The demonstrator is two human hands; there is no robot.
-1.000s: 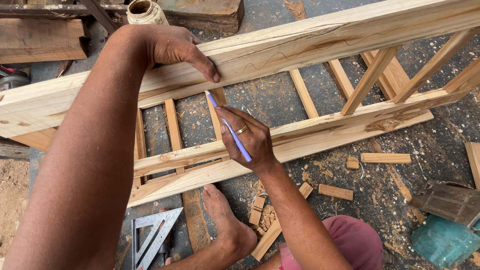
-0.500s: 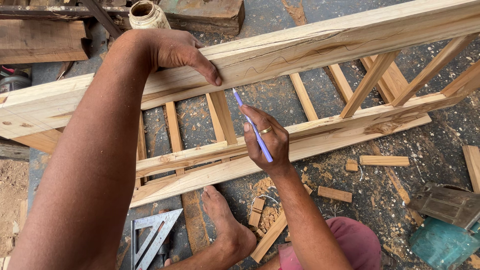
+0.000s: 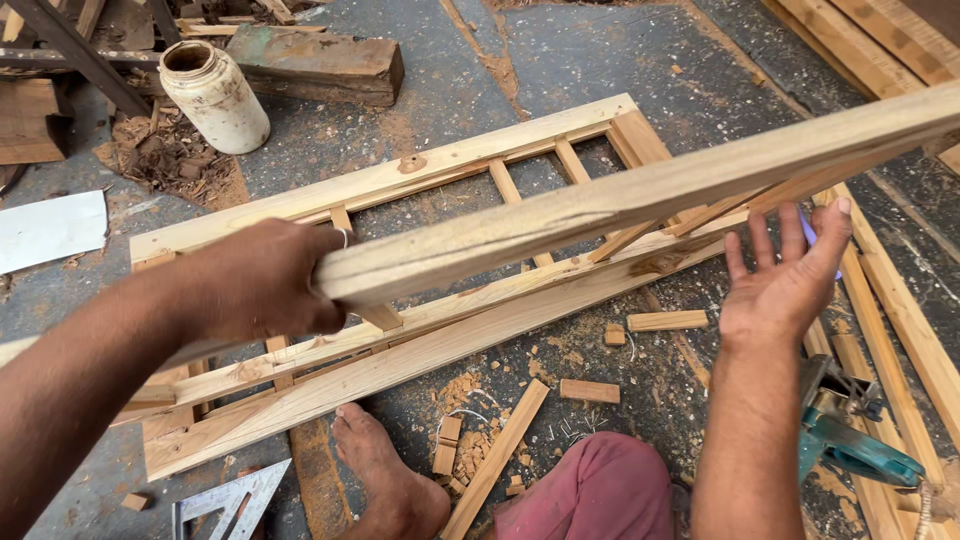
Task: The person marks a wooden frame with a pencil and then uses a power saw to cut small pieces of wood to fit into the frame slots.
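My left hand (image 3: 265, 280) grips a long pale wooden plank (image 3: 620, 195) near its middle and holds it raised, slanting up to the right. Under it a wooden ladder-like frame (image 3: 400, 180) lies flat on the grey floor. My right hand (image 3: 785, 275) is under the plank's right part, fingers spread, with a purple pencil (image 3: 808, 232) tucked between the fingers. My bare foot (image 3: 385, 470) rests on the floor by the frame's near rail.
A white jar (image 3: 213, 95) and a dark wood block (image 3: 320, 62) stand at the back. Small offcuts (image 3: 667, 320) and shavings litter the floor. A teal power tool (image 3: 850, 440) lies right, a metal square (image 3: 235, 500) bottom left, planks (image 3: 850, 40) top right.
The plank has been lifted off the frame and swung up to the right. My right hand has left the frame rail and moved right, opening under the plank.
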